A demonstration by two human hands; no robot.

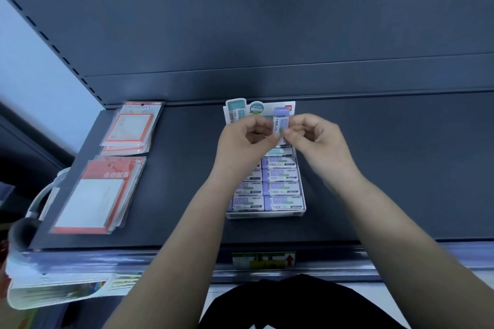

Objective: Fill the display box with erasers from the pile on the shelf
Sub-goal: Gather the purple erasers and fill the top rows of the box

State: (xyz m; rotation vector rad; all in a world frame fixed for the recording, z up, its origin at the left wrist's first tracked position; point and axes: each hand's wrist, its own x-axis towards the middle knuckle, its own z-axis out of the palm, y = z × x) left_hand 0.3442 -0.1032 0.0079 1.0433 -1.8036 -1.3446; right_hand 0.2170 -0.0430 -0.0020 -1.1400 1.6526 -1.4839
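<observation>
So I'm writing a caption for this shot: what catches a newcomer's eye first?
Both hands meet at mid-frame: the left hand and right hand pinch one purple eraser upright. Below them the display box sits on the dark shelf, rows nearly full. Red-framed card packs lie far left.

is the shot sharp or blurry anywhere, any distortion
Head view: the erasers in the display box look fairly sharp; the packets at left are smeared; wide-angle bending bows the shelf edges; light is dim and bluish, with no strong glare.
</observation>
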